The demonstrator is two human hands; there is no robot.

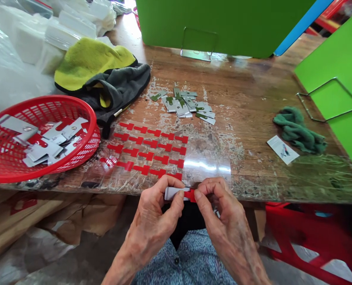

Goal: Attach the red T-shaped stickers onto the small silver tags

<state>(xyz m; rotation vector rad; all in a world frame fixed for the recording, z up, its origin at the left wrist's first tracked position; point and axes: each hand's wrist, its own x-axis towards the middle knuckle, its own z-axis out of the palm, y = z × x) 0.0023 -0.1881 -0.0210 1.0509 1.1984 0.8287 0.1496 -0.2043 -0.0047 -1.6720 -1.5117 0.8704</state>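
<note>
My left hand [161, 206] pinches a small silver metal plate [173, 193] just below the table's front edge. My right hand [214, 202] pinches the red sticker [190, 194] at that plate's right end. Rows of red T-shaped stickers [152, 150] lie on a clear plastic sheet [205, 166] right above my hands. A red basket [75, 158] at the left holds several metal plates with red stickers. A loose pile of metal plates with green stickers [184, 103] lies in the middle of the table.
A yellow and grey cloth [104, 75] lies beyond the basket, with white plastic bags [45, 31] behind. A green rag [299, 128] and a small card [282, 149] sit at the right. Green boards [223, 23] on wire stands rise at the back and right. A red stool [312, 237] stands below.
</note>
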